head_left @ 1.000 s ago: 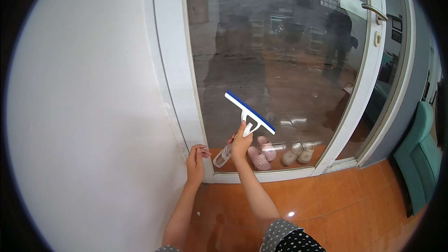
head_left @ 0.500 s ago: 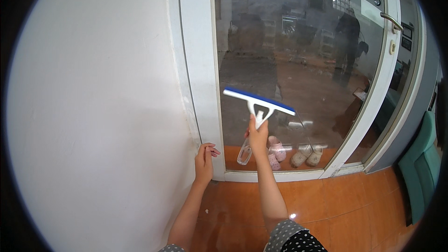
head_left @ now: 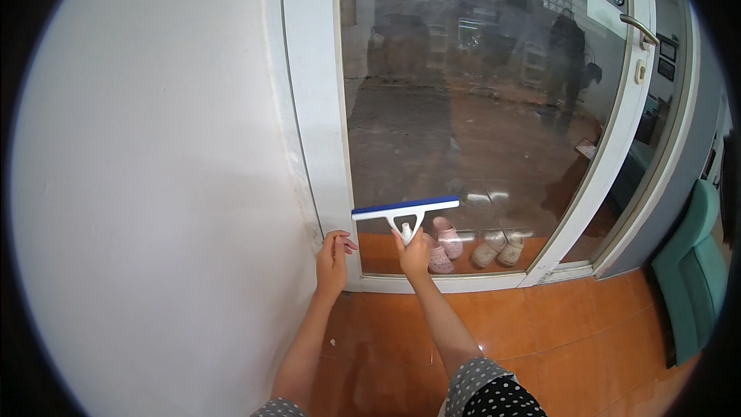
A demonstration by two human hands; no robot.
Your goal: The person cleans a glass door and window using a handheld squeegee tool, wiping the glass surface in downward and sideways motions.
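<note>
A right hand [head_left: 414, 253] wraps firmly around the handle of a white squeegee [head_left: 405, 209], its blue blade spanning the lower glass pane [head_left: 478, 139] of a white-framed door, one end at the left door frame [head_left: 323, 100]. The left hand [head_left: 333, 262], fingers loosely curled and apparently holding nothing, is beside that frame; whether it touches is unclear. Pink clogs [head_left: 448, 238] and cream clogs [head_left: 487, 251] show through the pane. A green chair [head_left: 695, 262] stands at right on orange floor tiles [head_left: 494, 320].
</note>
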